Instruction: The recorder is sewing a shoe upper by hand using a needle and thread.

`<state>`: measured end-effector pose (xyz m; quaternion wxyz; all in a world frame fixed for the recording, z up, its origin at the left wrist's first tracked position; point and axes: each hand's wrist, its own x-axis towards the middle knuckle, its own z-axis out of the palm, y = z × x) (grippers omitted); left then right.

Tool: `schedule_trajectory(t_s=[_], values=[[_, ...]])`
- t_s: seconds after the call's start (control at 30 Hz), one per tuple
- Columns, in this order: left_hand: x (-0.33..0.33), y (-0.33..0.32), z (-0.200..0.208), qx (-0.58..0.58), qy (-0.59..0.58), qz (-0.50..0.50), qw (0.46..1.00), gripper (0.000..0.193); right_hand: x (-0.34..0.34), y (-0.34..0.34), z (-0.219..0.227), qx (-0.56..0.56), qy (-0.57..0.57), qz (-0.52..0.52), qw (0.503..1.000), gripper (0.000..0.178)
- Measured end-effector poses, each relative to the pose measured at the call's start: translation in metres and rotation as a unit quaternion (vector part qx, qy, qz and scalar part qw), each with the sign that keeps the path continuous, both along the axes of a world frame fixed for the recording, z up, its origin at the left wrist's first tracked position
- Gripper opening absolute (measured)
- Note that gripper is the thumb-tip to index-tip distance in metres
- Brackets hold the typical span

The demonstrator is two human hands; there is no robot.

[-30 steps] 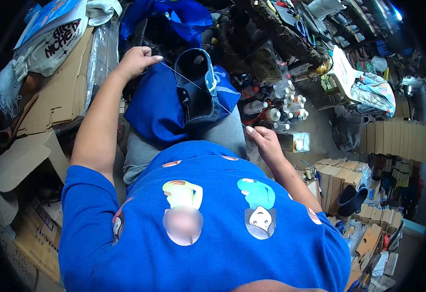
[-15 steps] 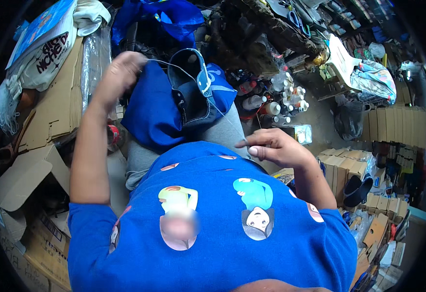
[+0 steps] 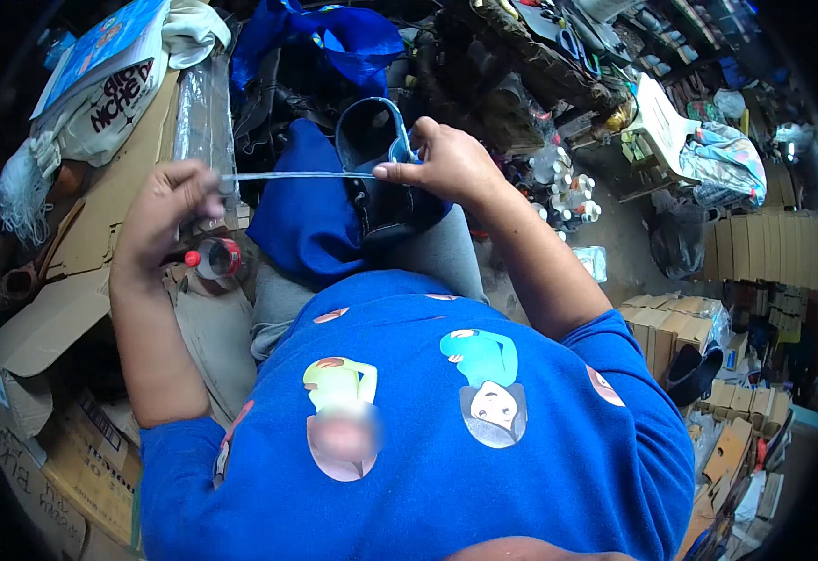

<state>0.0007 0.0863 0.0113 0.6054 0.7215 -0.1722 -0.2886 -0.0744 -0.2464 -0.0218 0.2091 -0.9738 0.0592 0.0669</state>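
Note:
A pale thread [image 3: 297,175] is stretched taut and nearly level between my two hands. My left hand [image 3: 171,201], slightly blurred, is closed around its left end. The thumb and fingers of my right hand [image 3: 446,166] pinch its other end, right beside the light blue rim of a dark shoe [image 3: 364,126]; whether they also grip the rim is unclear. The shoe looks hollow and open, has pale stitching, and rests in my lap on a blue cloth [image 3: 297,215]. My right hand partly covers it.
At my left lie flattened cardboard [image 3: 138,187], an open carton [image 3: 44,337] and a red-capped plastic bottle [image 3: 217,259]. Several small bottles [image 3: 568,192] stand on the floor to the right, near a white chair [image 3: 657,122]. Stacked cardboard pieces [image 3: 671,323] sit farther right.
My left hand has moved left and down, drawing the thread level. My right hand has moved up and left, from beside my lap to the shoe's rim.

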Motion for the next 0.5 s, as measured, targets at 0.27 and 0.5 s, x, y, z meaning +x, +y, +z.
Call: schedule_trajectory(t_s=[0.27, 0.5], values=[[0.049, 0.035, -0.13, 0.155, -0.088, 0.133, 0.975, 0.029, -0.006, -0.042, -0.045, 0.475, 0.139, -0.009, 0.869, 0.02], [-0.003, -0.075, -0.074, 0.318, -0.569, 0.09, 0.753, 0.031, -0.016, -0.036, -0.042, 0.363, 0.117, 0.012, 0.925, 0.019]])
